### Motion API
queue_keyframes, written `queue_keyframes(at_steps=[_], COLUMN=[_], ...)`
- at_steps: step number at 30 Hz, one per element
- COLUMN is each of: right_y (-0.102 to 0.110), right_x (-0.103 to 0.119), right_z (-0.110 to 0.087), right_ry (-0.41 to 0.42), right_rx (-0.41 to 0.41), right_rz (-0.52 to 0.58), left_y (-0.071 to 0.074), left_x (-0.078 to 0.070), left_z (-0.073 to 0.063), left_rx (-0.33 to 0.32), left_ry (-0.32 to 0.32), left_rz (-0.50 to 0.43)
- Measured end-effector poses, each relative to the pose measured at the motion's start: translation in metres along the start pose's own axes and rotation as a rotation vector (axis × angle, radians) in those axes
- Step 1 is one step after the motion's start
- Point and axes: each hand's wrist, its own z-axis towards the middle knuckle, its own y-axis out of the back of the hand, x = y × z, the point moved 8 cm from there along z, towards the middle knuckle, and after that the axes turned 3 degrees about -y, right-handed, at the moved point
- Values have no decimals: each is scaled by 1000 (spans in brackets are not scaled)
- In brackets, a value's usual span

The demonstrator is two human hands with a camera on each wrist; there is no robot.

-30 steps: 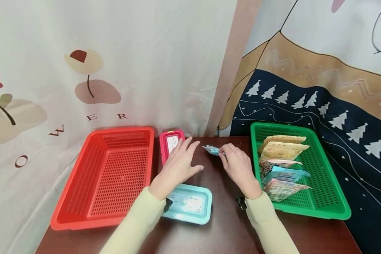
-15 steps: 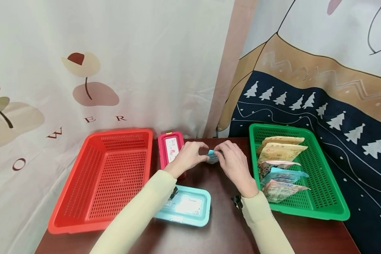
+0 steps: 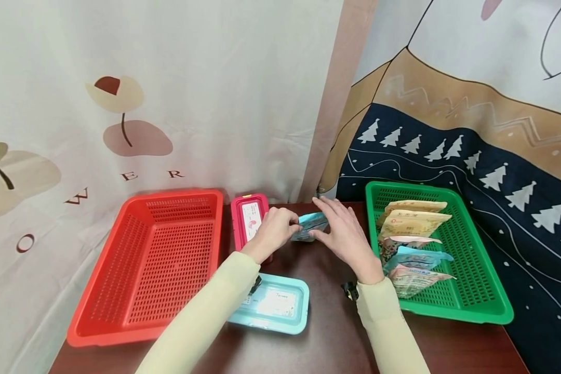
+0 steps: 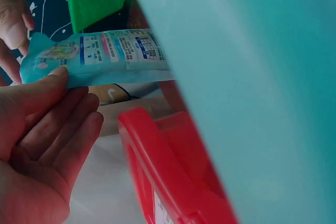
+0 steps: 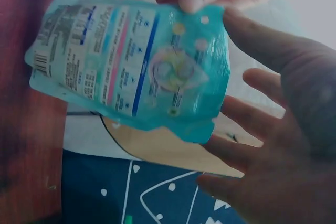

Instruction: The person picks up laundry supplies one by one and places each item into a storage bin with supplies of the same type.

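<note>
A teal plastic pouch (image 3: 312,222) printed with labels stands near the back of the dark table, between my hands. My left hand (image 3: 274,228) pinches its top corner, thumb on the printed side in the left wrist view, where the pouch (image 4: 113,56) spans the upper left. My right hand (image 3: 347,235) is at the opposite corner with its fingers spread and straight. In the right wrist view those fingers (image 5: 252,116) reach behind the pouch's top edge, and the thumb lies near the left hand's pinch. The pouch (image 5: 126,61) shows its label side there.
A pink lidded box (image 3: 250,215) stands left of the pouch, and a light blue lidded box (image 3: 280,301) lies nearer. Far left is a red basket (image 3: 168,270). On the right, a green basket (image 3: 479,275) holds several upright packets (image 3: 413,223). A curtain (image 3: 243,104) hangs behind.
My left hand has come in from over the pink box and now grips the pouch. The pouch has turned from lying flat to standing upright. My right hand's fingers have loosened and spread.
</note>
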Motion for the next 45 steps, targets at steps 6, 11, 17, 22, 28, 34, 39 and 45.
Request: queue_keyframes(at_steps=[6, 11, 17, 22, 28, 34, 39, 45], right_y=[-13, -21, -20, -18, -18, -7, 11, 33], right_x=[-11, -14, -11, -9, -11, -8, -7, 1], right_z=[14, 19, 19, 19, 18, 12, 3, -10], right_ry=[-33, -33, 16, 44, 35, 25, -3, 3], right_rx=[85, 82, -2, -33, -42, -65, -99, -141], right_rz=[26, 95, 112, 113, 120, 136, 126, 81], left_y=[0, -1, 2, 1, 3, 9, 18, 33], left_x=[4, 6, 6, 6, 6, 2, -5, -17], left_z=[-2, -3, -3, -3, -4, -11, -19, -27], left_rx=[-4, -10, -39, -34, -34, -11, 64, 60], left_ry=[9, 8, 7, 18, 35, 54, 54, 10], left_rz=[13, 16, 29, 28, 23, -74, -183, -301])
